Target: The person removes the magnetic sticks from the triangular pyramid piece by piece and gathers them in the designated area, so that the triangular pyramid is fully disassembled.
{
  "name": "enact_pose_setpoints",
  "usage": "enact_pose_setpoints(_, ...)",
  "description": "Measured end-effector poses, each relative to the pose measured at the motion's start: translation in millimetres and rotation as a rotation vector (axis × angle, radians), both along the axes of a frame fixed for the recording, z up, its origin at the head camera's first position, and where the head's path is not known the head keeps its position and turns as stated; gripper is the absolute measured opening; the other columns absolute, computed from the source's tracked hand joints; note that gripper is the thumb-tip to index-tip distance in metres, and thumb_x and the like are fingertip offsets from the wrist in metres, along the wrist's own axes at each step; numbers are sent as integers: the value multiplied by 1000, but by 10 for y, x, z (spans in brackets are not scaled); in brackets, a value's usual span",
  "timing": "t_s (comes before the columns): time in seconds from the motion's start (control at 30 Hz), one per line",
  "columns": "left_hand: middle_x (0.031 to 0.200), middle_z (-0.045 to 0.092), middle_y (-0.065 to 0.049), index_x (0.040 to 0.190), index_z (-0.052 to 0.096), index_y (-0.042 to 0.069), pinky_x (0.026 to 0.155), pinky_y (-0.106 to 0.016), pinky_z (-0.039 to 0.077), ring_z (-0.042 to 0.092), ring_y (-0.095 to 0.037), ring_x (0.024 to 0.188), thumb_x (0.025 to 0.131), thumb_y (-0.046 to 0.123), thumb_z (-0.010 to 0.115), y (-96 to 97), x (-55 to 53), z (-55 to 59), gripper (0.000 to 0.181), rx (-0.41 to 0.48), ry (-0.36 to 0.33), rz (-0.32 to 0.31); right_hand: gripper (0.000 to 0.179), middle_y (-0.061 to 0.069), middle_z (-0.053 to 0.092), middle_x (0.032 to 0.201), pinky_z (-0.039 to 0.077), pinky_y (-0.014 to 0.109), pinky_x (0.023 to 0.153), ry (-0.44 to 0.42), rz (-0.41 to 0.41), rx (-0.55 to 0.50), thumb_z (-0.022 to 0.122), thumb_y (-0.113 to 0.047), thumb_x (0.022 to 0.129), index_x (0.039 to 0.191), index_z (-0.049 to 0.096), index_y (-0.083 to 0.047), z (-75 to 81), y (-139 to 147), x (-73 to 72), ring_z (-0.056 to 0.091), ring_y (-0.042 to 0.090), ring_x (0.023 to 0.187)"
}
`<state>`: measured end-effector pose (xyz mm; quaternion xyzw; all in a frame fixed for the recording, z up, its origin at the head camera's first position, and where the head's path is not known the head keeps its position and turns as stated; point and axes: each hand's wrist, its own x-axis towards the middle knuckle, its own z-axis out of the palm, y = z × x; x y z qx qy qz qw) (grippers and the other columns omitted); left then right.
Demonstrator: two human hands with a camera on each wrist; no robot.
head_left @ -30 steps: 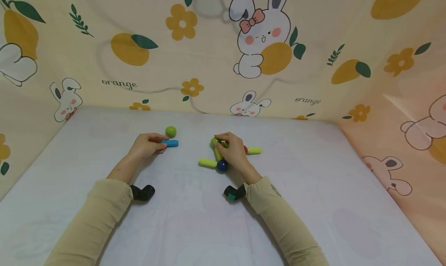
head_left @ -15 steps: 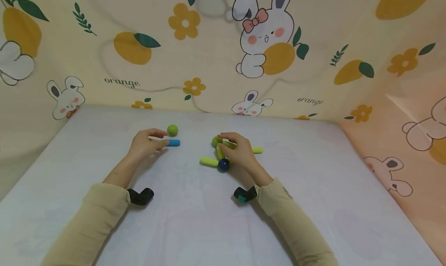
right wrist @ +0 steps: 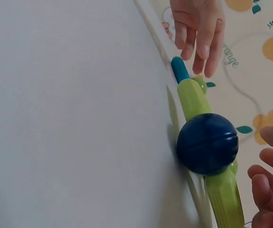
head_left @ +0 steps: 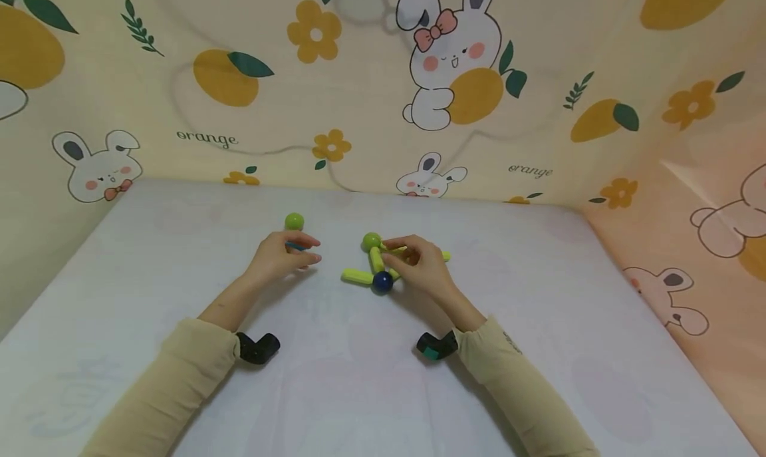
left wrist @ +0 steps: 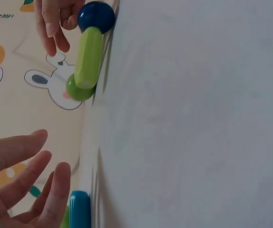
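My left hand [head_left: 281, 257] hovers over the left part of the table, thumb and fingers spread apart with nothing between them. Behind its fingers lies a blue stick [head_left: 295, 246], mostly hidden in the head view; the left wrist view shows the blue stick [left wrist: 80, 209] apart from the fingertips. My right hand [head_left: 421, 264] hangs with loosely bent fingers beside a joined toy frame, gripping nothing in the right wrist view. This frame has a navy ball [head_left: 383, 282], a green ball [head_left: 372, 242] and several yellow-green sticks [head_left: 357, 277]. Its right part is partly covered by the right hand.
A loose green ball [head_left: 294, 221] sits just beyond the left hand. The white-covered table [head_left: 347, 377] meets a patterned cloth wall [head_left: 359, 98] at the back and right. A black wrist device [head_left: 258, 348] sticks out at each sleeve cuff.
My left hand has let go of the blue stick, spread its fingers and shifted right. The right hand has drawn back a little to the right from the green ball and stick.
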<state>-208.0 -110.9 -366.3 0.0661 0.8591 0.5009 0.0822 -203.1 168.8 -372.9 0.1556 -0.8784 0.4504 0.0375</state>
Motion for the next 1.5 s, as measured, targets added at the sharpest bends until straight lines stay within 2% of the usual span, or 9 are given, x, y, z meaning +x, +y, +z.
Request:
enact_pose_setpoints(0.23,122,61,-22,117,64,0,67,-21,50,66,-9,77,85,16,71,77,1,-37,36,6,-17,-12,29,8,69,107,43,22,65,-6,34,3,72,-21,86,111,69,-7,-34,51,30,56,15,76)
enact_pose_setpoints(0.6,122,61,-18,116,66,4,70,-24,52,67,-16,87,85,17,72,190,36,-39,35,7,-50,-38,30,9,67,114,50,24,71,-39,82,15,71,-19,87,113,67,-4,-45,81,86,61,17,83)
enact_pose_setpoints(0.83,123,61,-15,116,66,6,72,-25,53,66,-20,93,86,18,71,263,48,-32,33,-25,-81,-38,30,10,67,105,51,26,69,-19,102,46,70,-19,87,114,68,-4,-59,98,118,61,17,80)
enact_pose_setpoints(1.03,119,62,-19,115,66,2,72,-25,53,67,-23,94,86,15,71,332,62,-26,32,-22,-49,-70,31,9,66,100,52,25,68,-1,141,36,71,-17,87,114,68,-4,-72,119,133,62,16,77)
enact_pose_setpoints(1.27,115,64,-20,113,67,0,72,-26,54,66,-24,94,85,11,71,409,65,-73,30,-8,-25,-123,30,8,64,97,51,25,66,9,219,57,75,-17,84,113,71,-8,-99,125,133,62,16,75)
enact_pose_setpoints(1.5,117,64,-16,117,66,4,76,-28,52,62,-23,95,86,13,70,474,77,-85,32,-44,-50,-180,33,8,64,105,51,25,71,-12,247,92,77,-20,81,112,71,-8,-107,120,139,58,18,79)
